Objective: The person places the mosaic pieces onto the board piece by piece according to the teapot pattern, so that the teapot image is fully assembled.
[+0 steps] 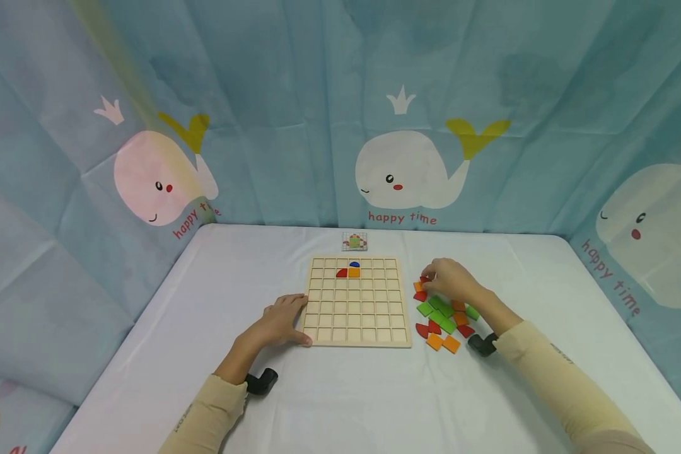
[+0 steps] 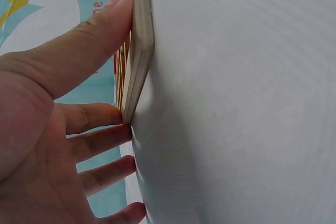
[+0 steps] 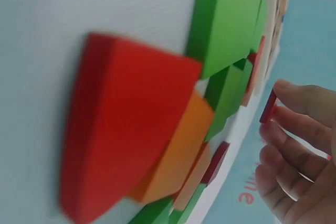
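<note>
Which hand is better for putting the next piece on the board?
Probably the right hand: it already pinches a red piece, near the loose green pieces. The left hand is at the board's left edge, away from those pieces.

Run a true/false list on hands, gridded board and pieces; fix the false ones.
1. The right hand pinches a red piece. True.
2. Each hand holds a piece. False: the left hand touches the edge of the gridded board and holds none.
3. Green pieces lie right of the gridded board. True.
4. The gridded board is fully covered. False: it bears only a blue piece, an orange square and a red quarter-round.
5. A card lies beyond its far edge. True.
</note>
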`<state>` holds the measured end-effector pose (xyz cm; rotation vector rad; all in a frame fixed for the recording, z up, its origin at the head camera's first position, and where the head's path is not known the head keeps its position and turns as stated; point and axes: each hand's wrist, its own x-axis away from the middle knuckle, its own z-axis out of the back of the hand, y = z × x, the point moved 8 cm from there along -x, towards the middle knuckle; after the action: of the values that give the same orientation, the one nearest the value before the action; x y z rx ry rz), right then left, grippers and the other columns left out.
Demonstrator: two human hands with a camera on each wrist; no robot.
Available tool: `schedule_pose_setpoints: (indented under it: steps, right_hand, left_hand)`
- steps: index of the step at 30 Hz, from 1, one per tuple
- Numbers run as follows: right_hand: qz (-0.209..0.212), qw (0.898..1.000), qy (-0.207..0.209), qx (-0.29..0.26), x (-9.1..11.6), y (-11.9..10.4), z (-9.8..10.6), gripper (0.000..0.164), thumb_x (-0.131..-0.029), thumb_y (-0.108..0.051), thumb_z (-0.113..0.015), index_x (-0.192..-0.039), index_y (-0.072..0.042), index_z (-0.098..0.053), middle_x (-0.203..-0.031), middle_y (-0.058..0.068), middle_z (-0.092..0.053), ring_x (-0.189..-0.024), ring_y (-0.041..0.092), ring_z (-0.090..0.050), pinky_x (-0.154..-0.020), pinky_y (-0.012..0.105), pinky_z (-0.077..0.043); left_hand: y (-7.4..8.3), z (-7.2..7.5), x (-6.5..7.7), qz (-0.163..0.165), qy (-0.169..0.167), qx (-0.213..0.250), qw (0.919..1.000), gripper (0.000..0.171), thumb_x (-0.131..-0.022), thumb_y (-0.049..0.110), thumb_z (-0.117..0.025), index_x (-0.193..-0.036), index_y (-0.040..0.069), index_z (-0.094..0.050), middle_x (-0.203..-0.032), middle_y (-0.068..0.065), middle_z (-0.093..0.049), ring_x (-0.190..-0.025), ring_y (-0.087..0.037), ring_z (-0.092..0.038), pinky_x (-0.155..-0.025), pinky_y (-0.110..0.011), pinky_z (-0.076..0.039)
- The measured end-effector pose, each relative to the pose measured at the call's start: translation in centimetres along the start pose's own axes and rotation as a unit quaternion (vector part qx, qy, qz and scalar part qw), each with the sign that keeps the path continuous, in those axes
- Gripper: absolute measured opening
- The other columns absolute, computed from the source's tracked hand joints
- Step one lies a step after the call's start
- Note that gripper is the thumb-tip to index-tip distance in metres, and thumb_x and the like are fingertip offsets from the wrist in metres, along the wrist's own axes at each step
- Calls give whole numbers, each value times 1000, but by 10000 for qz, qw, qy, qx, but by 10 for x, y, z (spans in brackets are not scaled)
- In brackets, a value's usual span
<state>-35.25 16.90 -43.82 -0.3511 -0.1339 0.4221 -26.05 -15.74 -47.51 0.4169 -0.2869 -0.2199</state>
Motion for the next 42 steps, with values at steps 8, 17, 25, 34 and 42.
schedule_pose_setpoints:
  steps: [8, 17, 25, 34, 42]
  right_hand:
    - [18, 9999, 20, -108, -14, -11, 2, 28, -86, -21, -73, -106, -2, -74, -93, 8, -70, -84, 21, -60, -83, 40, -54]
    - [206, 9997, 80, 76, -30, -33, 4, 28, -86, -20, -74, -106, -2, -73, -93, 10, -70, -85, 22, -62, -83, 40, -54]
    - [374, 9992, 130, 0, -47, -46, -6, 24, -86, -21, -74, -103, -4, -75, -89, 8, -70, -81, 19, -59, -78, 36, -53]
    - [376, 9992, -88, -57, -61, -64, -15, 23, -87, -20, -73, -103, -4, -74, -90, 8, -69, -81, 19, -58, -78, 35, -51]
    - [591, 9982, -41, -33, -74, -77, -22, 21, -86, -20, -72, -99, -5, -75, -90, 8, -72, -80, 18, -61, -77, 35, -53]
  left_hand:
    - [-1, -1, -1, -12, 17, -23, 10000, 95, -70, 34, -86, -147, 3, -39, -154, -17, -36, -143, -41, -29, -107, -64, -30]
    - [-1, -1, -1, 61, 7, -95, 9999, 96, -69, 34, -87, -147, 3, -39, -154, -17, -37, -143, -41, -30, -108, -65, -29]
    - [-1, -1, -2, 51, -8, -89, 9999, 96, -69, 34, -87, -147, 3, -39, -154, -17, -37, -143, -41, -30, -108, -64, -30]
    - [0, -1, -1, 38, -9, -59, 10000, 96, -69, 33, -87, -147, 3, -39, -154, -17, -37, -143, -41, -30, -108, -65, -29]
    - [0, 0, -1, 21, 2, -75, 10000, 96, -70, 34, -86, -147, 3, -39, -154, -17, -37, -143, -41, -30, -108, -65, -29]
